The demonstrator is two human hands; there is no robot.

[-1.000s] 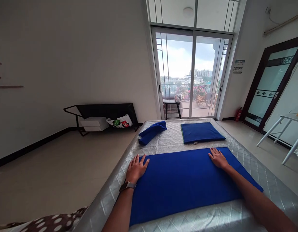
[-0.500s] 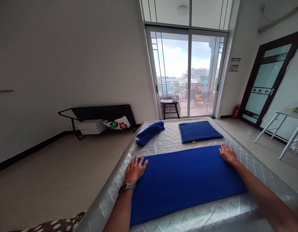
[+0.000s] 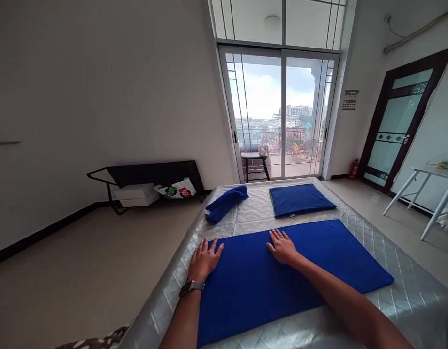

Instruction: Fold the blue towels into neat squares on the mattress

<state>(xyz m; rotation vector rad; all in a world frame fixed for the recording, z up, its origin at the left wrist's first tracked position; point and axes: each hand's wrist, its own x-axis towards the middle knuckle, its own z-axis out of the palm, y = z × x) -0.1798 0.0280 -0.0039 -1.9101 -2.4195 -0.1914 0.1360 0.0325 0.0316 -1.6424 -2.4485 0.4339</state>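
A blue cloth (image 3: 253, 291) lies spread flat on the silver quilted mattress (image 3: 245, 228) in front of me. My left hand (image 3: 204, 259) rests flat on the cloth's far left corner, fingers spread, a watch on the wrist. Palm down, my right hand (image 3: 283, 247) lies near the middle of the far edge with its fingers stretched out. Beyond it sits a folded blue cloth (image 3: 301, 198) with a small tag at its near edge. To the left of that is a crumpled, rolled-looking blue cloth (image 3: 226, 203).
On the left, a black rack (image 3: 154, 172) against the wall holds white boxes (image 3: 136, 194) and a printed bag (image 3: 176, 189). A sliding glass door (image 3: 282, 111) stands beyond the mattress. To the right are a white table (image 3: 432, 172) and a fire extinguisher (image 3: 353, 169).
My right hand has moved left from the cloth's far right corner to the middle of its far edge. My left hand stays at the left corner.
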